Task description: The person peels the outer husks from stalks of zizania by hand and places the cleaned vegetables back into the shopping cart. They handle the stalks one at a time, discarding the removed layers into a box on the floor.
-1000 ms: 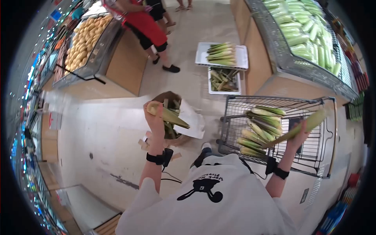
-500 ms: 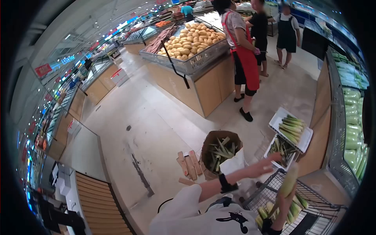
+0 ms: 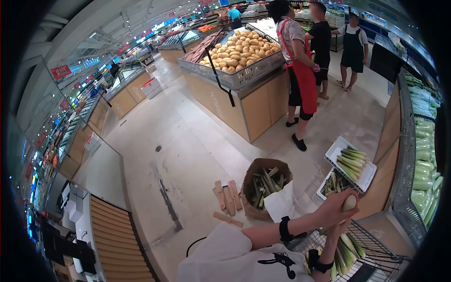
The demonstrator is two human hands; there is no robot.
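Note:
Both my hands are closed around one water bamboo shoot (image 3: 349, 203), whose pale rounded end pokes out at the top of my grip. My left hand (image 3: 332, 207) wraps the upper part. Just below it, my right hand (image 3: 337, 229) grips the lower part, mostly covered by the left hand and forearm. Under my hands is a wire shopping cart (image 3: 376, 239) with several green-and-white shoots (image 3: 347, 254) lying in it. Past my hands, a white tray (image 3: 368, 181) holds more shoots in a row, resting partly over a crate with green trimmings (image 3: 334, 182).
An open carton (image 3: 249, 181) of cut leaves stands on the floor, with flattened brown strips (image 3: 228, 199) beside it. A potato stand (image 3: 235, 101) is ahead. A person in a red apron (image 3: 303, 89) stands there, others behind. A vegetable shelf (image 3: 406, 164) runs along the right.
My left hand, open and reaching beyond the shoot before, has come back and closed around its top. My right hand still holds the shoot. The view has shifted slightly.

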